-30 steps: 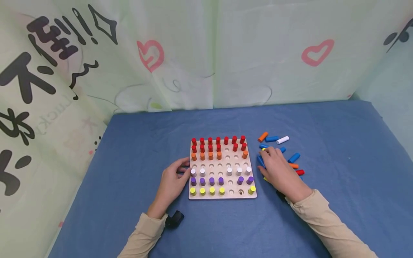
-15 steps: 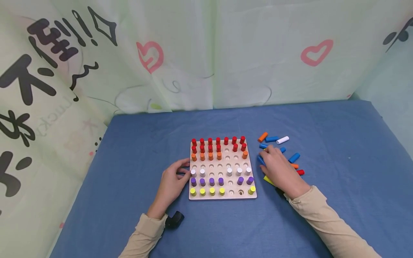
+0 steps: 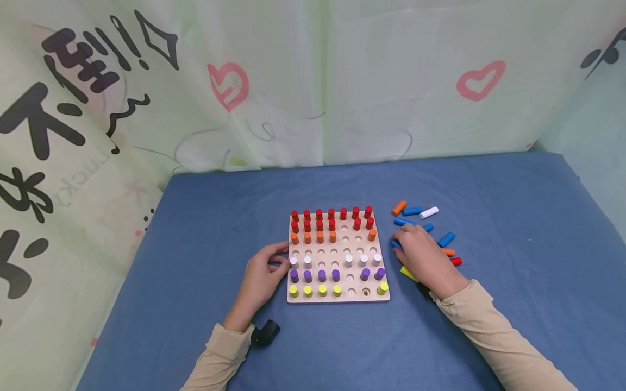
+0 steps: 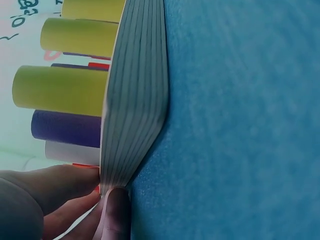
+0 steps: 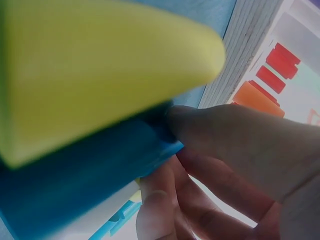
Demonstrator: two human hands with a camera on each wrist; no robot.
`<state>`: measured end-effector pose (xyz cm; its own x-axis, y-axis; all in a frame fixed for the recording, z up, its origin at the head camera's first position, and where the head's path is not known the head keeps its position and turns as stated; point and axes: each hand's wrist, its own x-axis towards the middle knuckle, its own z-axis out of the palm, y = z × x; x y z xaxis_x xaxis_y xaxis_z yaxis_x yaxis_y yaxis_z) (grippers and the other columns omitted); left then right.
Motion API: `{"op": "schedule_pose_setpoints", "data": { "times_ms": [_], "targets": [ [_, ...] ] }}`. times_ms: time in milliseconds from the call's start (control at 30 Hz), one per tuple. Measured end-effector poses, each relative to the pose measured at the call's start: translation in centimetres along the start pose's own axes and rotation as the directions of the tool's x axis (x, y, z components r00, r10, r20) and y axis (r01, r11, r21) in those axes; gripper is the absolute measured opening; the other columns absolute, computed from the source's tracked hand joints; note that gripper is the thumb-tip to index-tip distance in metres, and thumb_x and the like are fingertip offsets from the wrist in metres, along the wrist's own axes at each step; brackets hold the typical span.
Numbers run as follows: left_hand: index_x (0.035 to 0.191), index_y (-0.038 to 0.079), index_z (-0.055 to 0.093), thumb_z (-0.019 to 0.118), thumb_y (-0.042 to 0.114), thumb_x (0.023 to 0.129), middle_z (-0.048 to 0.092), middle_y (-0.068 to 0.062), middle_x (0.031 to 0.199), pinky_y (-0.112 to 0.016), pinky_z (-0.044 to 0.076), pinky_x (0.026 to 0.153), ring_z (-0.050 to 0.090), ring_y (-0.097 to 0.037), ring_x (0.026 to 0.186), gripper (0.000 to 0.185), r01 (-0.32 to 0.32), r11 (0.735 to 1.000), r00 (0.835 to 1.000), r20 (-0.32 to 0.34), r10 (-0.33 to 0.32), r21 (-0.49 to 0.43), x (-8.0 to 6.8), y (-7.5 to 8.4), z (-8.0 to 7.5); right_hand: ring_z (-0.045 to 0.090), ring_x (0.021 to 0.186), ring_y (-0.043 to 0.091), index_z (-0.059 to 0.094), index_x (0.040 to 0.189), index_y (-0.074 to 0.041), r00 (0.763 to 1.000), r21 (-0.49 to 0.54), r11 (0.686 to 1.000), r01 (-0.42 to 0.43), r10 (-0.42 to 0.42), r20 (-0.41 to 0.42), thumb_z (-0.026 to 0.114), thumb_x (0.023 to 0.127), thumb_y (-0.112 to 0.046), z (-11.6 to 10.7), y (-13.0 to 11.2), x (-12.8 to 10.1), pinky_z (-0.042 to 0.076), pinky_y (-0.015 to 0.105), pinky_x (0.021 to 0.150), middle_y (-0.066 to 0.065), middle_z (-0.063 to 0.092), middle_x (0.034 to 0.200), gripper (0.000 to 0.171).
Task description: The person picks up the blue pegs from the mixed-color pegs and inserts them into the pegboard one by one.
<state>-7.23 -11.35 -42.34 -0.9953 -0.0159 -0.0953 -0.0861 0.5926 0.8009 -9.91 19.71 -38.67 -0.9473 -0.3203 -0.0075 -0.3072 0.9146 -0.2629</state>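
Note:
A wooden pegboard [image 3: 350, 278] lies mid-table, with rows of red, orange, white, purple and yellow pegs standing in it and some holes bare. At its left edge my left hand [image 3: 261, 277] rests, fingertips touching the board's side, as the left wrist view also shows. Beyond the board's right edge, my right hand [image 3: 423, 255] reaches into a loose pile and pinches a blue peg [image 3: 396, 244] between thumb and fingers. Close to the right wrist camera lies a yellow peg [image 5: 110, 70], beside a blue peg's long side. The hand covers part of the pile.
Around my right hand lie loose pegs: an orange peg [image 3: 399, 207], a white peg [image 3: 429, 212], a red peg [image 3: 455, 262] and several blue ones. A blue cloth [image 3: 220, 217] covers the table. A printed curtain [image 3: 362, 81] hangs behind it.
The right hand has shifted slightly among the loose pegs, and the blue peg at its fingertips has turned, showing less of its length. The left hand has stayed at the board's edge.

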Motion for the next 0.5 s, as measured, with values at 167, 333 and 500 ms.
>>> {"op": "schedule_pose_setpoints", "data": {
  "times_ms": [167,333,500],
  "targets": [
    [0.133,0.009,0.062,0.071,0.009,0.091,0.063,-0.009,0.125,-0.034,0.058,0.081,0.064,-0.02,0.097,0.043,-0.001,1.0,1.0,0.009,0.001,0.007,0.1,-0.07,0.04,0.058,0.083,0.032,0.071,0.1,0.007,1.0,0.006,1.0,-0.003,0.003,0.0,0.074,0.085,0.0,-0.04,0.06,0.04,0.053,0.046,0.075,0.017,0.063,0.09,0.017],
    [0.133,0.009,0.062,0.071,0.009,0.091,0.063,-0.01,0.125,-0.034,0.058,0.082,0.064,-0.02,0.098,0.043,0.01,1.0,1.0,0.024,-0.01,-0.019,0.25,-0.08,-0.08,0.06,0.084,0.031,0.072,0.1,0.006,1.0,0.013,1.0,-0.003,0.003,-0.003,0.073,0.085,0.0,-0.01,0.14,0.07,0.054,0.045,0.075,0.017,0.064,0.09,0.016],
    [0.133,0.01,0.062,0.071,0.007,0.091,0.064,-0.009,0.126,-0.033,0.058,0.08,0.065,-0.019,0.096,0.043,0.038,0.998,0.998,0.048,-0.036,-0.051,0.48,-0.16,-0.27,0.058,0.08,0.027,0.072,0.101,0.004,1.0,0.034,0.999,-0.014,0.014,0.003,0.073,0.085,-0.001,-0.16,0.23,-0.05,0.054,0.042,0.07,0.014,0.063,0.088,0.016]
  ]
}}
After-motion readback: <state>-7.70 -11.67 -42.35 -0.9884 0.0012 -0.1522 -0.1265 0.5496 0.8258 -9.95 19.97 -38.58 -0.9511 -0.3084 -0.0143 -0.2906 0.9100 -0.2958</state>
